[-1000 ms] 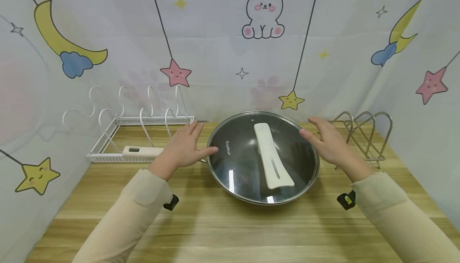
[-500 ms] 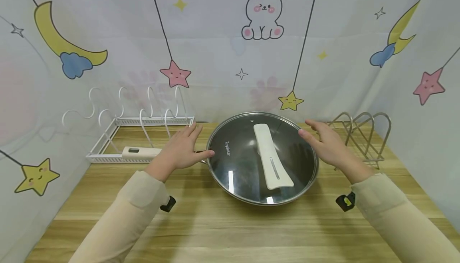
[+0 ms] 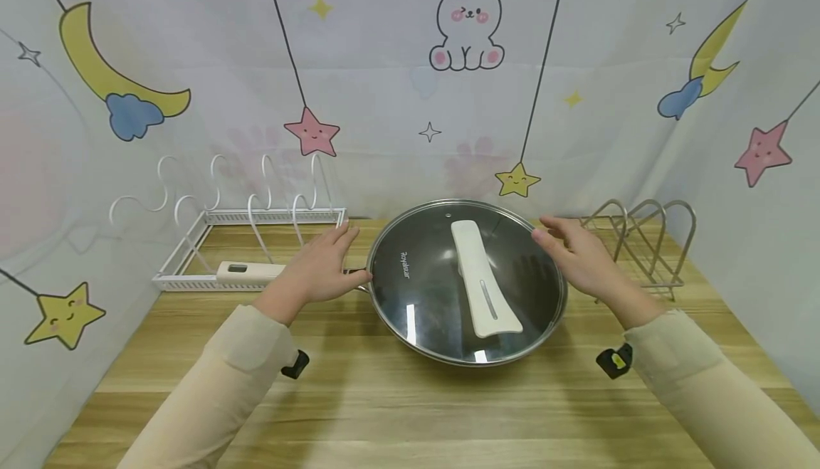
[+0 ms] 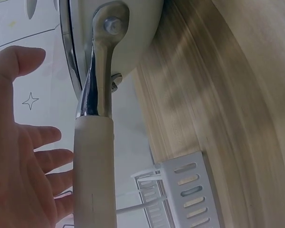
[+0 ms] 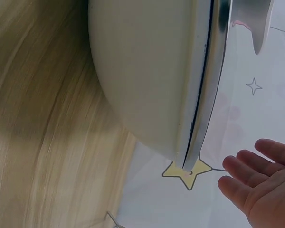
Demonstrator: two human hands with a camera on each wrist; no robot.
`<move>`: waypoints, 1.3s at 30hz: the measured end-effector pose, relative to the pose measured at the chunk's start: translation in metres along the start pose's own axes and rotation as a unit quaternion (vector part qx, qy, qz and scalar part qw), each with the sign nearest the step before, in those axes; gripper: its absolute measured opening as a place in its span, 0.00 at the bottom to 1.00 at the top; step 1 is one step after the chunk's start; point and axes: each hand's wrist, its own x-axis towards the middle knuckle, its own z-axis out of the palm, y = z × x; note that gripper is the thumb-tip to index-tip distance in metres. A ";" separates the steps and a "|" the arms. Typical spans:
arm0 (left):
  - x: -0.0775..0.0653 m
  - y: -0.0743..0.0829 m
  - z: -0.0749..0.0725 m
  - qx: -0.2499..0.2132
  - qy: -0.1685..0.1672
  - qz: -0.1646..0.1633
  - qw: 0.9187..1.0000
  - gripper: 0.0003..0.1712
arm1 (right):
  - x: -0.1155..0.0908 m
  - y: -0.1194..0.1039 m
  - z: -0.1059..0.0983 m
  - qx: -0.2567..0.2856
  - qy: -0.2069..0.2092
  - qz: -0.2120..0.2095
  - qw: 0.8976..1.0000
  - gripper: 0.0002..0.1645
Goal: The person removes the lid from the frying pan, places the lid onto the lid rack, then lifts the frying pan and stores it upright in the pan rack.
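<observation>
Head view: silver-rimmed glass lid (image 3: 416,305) between fingers of left hand (image 3: 314,267) and right hand (image 3: 581,259). Left wrist view: straight cream handle (image 4: 94,171) beside spread fingers, contact unclear; a bump could swing the round cream pan (image 4: 140,31). Right wrist view: empty fingers extended, apart from pan.

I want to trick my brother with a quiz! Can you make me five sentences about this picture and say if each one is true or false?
1. The lid sits on the pan, with the lid handle on top. True.
2. The left hand is nearer the pan handle than the right hand is. True.
3. The right hand is gripping the lid handle. False: no hand is on it.
4. A white rack and a metal rack stand on the table, with the lid between them. True.
5. The white rack is on the person's right. False: it is on the left.
</observation>
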 end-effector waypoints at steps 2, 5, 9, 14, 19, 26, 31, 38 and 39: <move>0.000 0.000 0.000 0.003 0.003 0.003 1.000 0.49 | 0.000 -0.001 0.000 0.007 0.000 0.004 1.000 0.39; -0.001 0.000 -0.001 0.008 0.002 0.003 1.000 0.49 | 0.000 -0.001 -0.001 0.017 0.000 0.015 1.000 0.39; -0.001 0.000 -0.001 0.014 0.000 0.005 1.000 0.49 | 0.000 -0.002 -0.002 0.037 0.004 0.031 0.999 0.41; -0.002 -0.001 -0.001 0.021 -0.004 0.006 1.000 0.49 | 0.001 -0.004 -0.003 0.093 -0.008 0.036 0.995 0.41; -0.002 -0.002 0.002 0.029 -0.004 0.014 0.999 0.48 | 0.000 -0.007 -0.002 0.162 -0.020 0.043 0.986 0.42; -0.002 -0.002 0.002 0.034 -0.013 0.014 0.999 0.49 | 0.000 -0.007 -0.001 0.205 -0.028 0.045 0.977 0.43; -0.001 -0.002 0.002 0.035 -0.022 0.012 0.999 0.50 | 0.000 -0.006 0.000 0.235 -0.039 0.051 0.970 0.45; -0.002 -0.003 0.003 0.042 -0.028 0.019 0.999 0.48 | 0.000 -0.009 0.002 0.254 -0.052 0.066 0.963 0.48; -0.002 -0.003 0.004 0.043 -0.028 0.019 0.998 0.47 | 0.000 -0.009 0.003 0.258 -0.054 0.067 0.962 0.49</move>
